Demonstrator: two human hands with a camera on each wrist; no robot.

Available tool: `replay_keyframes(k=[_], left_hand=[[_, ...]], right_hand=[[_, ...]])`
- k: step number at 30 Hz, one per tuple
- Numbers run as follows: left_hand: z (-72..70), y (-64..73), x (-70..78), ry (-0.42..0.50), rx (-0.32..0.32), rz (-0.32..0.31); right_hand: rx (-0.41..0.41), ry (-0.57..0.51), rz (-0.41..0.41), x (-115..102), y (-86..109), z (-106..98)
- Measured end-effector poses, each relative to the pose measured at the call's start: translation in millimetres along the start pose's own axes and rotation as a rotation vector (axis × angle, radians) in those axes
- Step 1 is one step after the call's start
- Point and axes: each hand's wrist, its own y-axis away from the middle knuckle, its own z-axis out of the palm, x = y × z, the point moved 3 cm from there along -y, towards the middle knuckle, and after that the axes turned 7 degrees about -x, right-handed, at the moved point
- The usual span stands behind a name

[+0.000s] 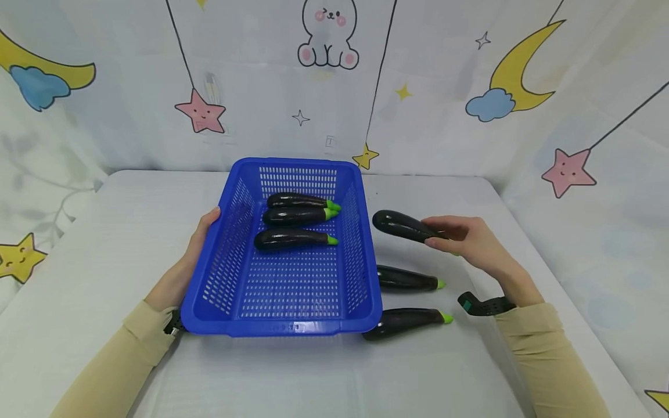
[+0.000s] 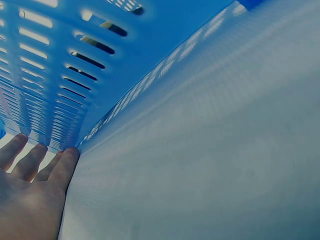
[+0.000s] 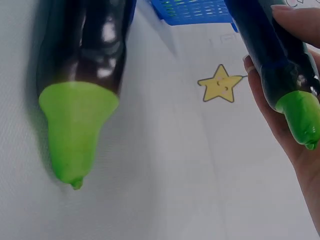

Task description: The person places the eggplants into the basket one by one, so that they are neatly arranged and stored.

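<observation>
A blue plastic basket (image 1: pixel 292 328) with slotted walls stands in the middle of the head view. Inside it lie three dark eggplants (image 1: pixel 292 238) with green stem ends. My left hand (image 1: pixel 180 270) touches the basket's left side from outside; in the left wrist view its fingers (image 2: pixel 64 170) extend straight against the slotted wall, thumb out of sight. To the basket's right, my right hand (image 1: pixel 465 241) grips another eggplant (image 1: pixel 399 225) near its stem end, thumb and fingers on either side. Below that hand, two more eggplants (image 1: pixel 410 280) lie on the table, their left ends partly hidden by the basket.
The table (image 1: pixel 157 191) has a white cover. Behind and beside it hangs a pale cloth (image 1: pixel 418 133) printed with stars, moons and a bear. A dark wrist strap (image 1: pixel 486 305) sits at the right cuff.
</observation>
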Motion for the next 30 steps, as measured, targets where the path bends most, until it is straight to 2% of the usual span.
replay_keyframes(k=[7,15,23,30], left_hand=[[0.0,0.5,0.0,0.001,0.0,-0.001],[1.2,0.4,0.3,0.0,0.008,-0.013],[-0.3,1.6,0.0,0.021,-0.01,-0.029],[0.1,0.0,-0.5,0.021,-0.025,-0.032]], right_hand=[[0.026,-0.018,0.001,-7,2.0,-1],[0.016,-0.036,0.002,-9,1.4,3],[0.016,-0.051,-0.002,-16,-1.2,8],[-0.015,-0.027,-0.049,-27,-10.0,11]])
